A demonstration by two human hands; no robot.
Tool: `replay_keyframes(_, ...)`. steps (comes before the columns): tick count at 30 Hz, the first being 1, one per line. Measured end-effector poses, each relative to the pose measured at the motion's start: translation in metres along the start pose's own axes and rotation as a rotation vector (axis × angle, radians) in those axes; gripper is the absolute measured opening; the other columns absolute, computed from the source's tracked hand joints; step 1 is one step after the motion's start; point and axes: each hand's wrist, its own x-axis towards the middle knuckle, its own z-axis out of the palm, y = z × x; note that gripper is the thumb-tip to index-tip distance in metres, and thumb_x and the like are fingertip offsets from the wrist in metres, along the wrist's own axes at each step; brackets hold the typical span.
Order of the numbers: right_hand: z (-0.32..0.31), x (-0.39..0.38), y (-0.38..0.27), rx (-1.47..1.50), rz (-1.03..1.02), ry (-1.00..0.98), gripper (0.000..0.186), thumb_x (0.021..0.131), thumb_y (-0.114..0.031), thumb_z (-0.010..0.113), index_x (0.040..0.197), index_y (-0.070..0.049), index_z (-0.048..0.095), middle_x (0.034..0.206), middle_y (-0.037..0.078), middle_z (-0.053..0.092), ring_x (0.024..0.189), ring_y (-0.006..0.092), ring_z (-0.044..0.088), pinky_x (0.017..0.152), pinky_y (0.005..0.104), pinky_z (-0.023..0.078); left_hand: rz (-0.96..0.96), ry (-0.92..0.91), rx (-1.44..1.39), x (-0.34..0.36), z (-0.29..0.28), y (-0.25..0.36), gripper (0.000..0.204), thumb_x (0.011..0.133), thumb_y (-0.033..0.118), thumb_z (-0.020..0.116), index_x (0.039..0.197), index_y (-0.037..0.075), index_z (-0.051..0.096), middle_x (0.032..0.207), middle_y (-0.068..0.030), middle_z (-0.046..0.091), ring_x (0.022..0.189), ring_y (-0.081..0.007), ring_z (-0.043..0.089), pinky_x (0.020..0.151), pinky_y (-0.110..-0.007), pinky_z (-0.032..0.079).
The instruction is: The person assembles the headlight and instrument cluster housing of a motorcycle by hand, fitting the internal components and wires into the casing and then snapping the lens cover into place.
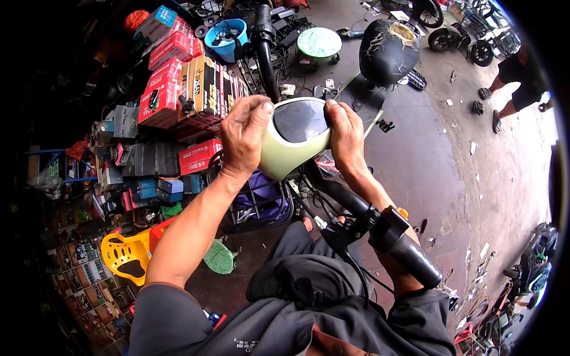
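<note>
Between my hands is a pale green scooter headstock cover [279, 155] with a dark display window [301, 120] on top. My left hand [246, 133] grips its left side, fingers curled and thumb along the rim. On the opposite side my right hand [346, 133] holds the edge, thumb near the window's corner. Under the cover run the handlebar [341, 196] and several loose cables. A black grip with a brake lever [409, 249] reaches toward my right forearm, and the other grip [263, 24] points away from me. Beyond it sits a worn black saddle [386, 56] with torn covering.
Stacked red battery boxes [160, 95] and a brown carton [202, 83] stand at the left. A blue bucket [227, 41] and a green-topped round stool [319, 43] are farther off. A yellow plastic seat [122, 252] lies lower left. Another person's legs [512, 95] show at the right.
</note>
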Motion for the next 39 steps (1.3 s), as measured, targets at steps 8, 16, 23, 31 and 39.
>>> replay_keyframes(8,0.000,-0.003,0.009,0.030,-0.043,0.051,0.040,0.095,-0.033,0.054,0.088,0.005,0.062,0.073,0.014,0.060,0.070,0.0205,0.054,0.069,0.0358,0.044,-0.098,0.011,-0.119,-0.015,0.007,0.001,0.033,0.091,0.021,0.059,0.107,-0.008,0.064,0.092,-0.0103,0.069,0.083,-0.0152,0.062,0.078,-0.027,0.049)
replay_keyframes(16,0.003,-0.002,0.003,0.103,0.023,0.007,0.038,0.096,-0.031,0.053,0.086,0.005,0.060,0.069,0.007,0.056,0.068,0.0141,0.050,0.065,0.0316,0.042,-0.182,-0.127,-0.052,-0.002,-0.004,0.000,0.038,0.090,0.028,0.067,0.108,-0.005,0.068,0.091,-0.0073,0.070,0.084,-0.0136,0.062,0.079,-0.026,0.049)
replay_keyframes(23,0.002,-0.004,0.002,0.121,-0.106,0.045,0.034,0.096,-0.026,0.054,0.085,0.005,0.060,0.071,0.005,0.056,0.069,0.0129,0.048,0.066,0.0298,0.041,-0.512,-0.309,-0.111,0.018,-0.009,0.006,0.040,0.094,0.037,0.065,0.102,-0.001,0.072,0.084,-0.0038,0.069,0.071,-0.0106,0.062,0.067,-0.025,0.048)
replay_keyframes(31,0.005,-0.003,0.006,0.164,-0.062,0.038,0.034,0.096,-0.026,0.055,0.081,0.005,0.060,0.069,0.003,0.054,0.068,0.0109,0.047,0.063,0.0293,0.040,-0.641,-0.468,-0.192,0.042,-0.004,0.007,0.036,0.095,0.033,0.065,0.100,-0.002,0.070,0.084,-0.0071,0.071,0.068,-0.0125,0.067,0.061,-0.026,0.052)
replay_keyframes(39,0.007,-0.007,0.008,0.225,-0.078,0.077,0.033,0.096,-0.023,0.054,0.080,0.005,0.059,0.068,0.002,0.052,0.066,0.0101,0.044,0.062,0.0287,0.038,-0.670,-0.401,-0.206,0.047,0.001,0.000,0.026,0.092,0.025,0.066,0.094,-0.001,0.068,0.082,-0.0063,0.069,0.066,-0.0128,0.065,0.061,-0.027,0.052)
